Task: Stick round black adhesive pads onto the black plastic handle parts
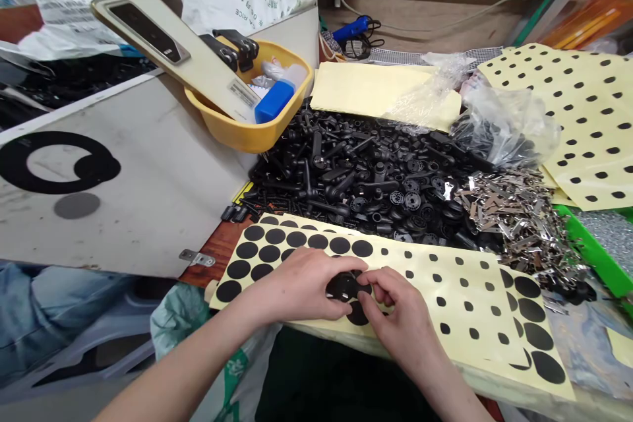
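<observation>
My left hand point(306, 283) curves its thumb and fingers around a round black part point(341, 286) just above the sticker sheets. My right hand point(393, 303) pinches at the right edge of that part, with a small dark piece point(364, 290) between thumb and fingertips. Beneath both hands lies a cream sheet with large black round stickers point(270, 254). Overlapping it on the right is a cream sheet with small black dots point(438, 277).
Behind the sheets spreads a heap of black plastic parts point(346, 171), with metal clips point(519, 211) at its right. A yellow basket point(242, 135) holding a phone point(182, 53) stands back left. A green tray point(593, 254) is at the right. Someone's jeans point(54, 316) show at left.
</observation>
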`<state>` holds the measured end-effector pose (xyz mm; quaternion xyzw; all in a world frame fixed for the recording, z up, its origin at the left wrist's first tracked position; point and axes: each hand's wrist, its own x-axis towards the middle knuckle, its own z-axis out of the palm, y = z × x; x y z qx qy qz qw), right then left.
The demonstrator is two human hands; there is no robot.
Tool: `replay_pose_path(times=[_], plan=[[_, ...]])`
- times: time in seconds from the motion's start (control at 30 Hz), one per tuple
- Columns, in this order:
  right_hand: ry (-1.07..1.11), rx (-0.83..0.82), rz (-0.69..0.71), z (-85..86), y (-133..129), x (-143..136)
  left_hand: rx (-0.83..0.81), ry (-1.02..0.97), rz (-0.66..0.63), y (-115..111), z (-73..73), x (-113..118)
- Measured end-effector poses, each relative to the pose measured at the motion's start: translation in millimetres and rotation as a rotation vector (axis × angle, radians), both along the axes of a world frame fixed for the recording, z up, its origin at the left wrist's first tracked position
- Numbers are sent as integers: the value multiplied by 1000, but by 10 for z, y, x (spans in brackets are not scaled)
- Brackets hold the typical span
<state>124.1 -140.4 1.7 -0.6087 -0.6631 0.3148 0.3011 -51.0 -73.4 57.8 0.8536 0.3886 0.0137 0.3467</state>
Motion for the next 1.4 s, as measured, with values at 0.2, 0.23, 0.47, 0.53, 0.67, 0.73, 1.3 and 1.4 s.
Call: replay_pose_path(times=[0.2,0.23,0.47,0.53,0.67,0.73,1.3,1.4], plan=[[-14,29,3,13,4,-2,99,143,-203,194,77,138],[-8,22,2,20,3,-4,93,150,-216,211,77,134],[80,-96,24,92,-18,-5,-9,272,-232,324,131,101],[164,-86,21,139,-27,46,-60,296,-222,356,141,90],[380,-85,-13,240,-42,245,-170,233,-164,363,113,-3],[466,-111,-74,265,-50,350,-235,76,-56,295,85,-49],[617,-31,-250,228,-184,696,-702,-817,782,-659,-515,862],[662,-24,-265,182,-178,617,-700,-822,777,-659,-504,865]])
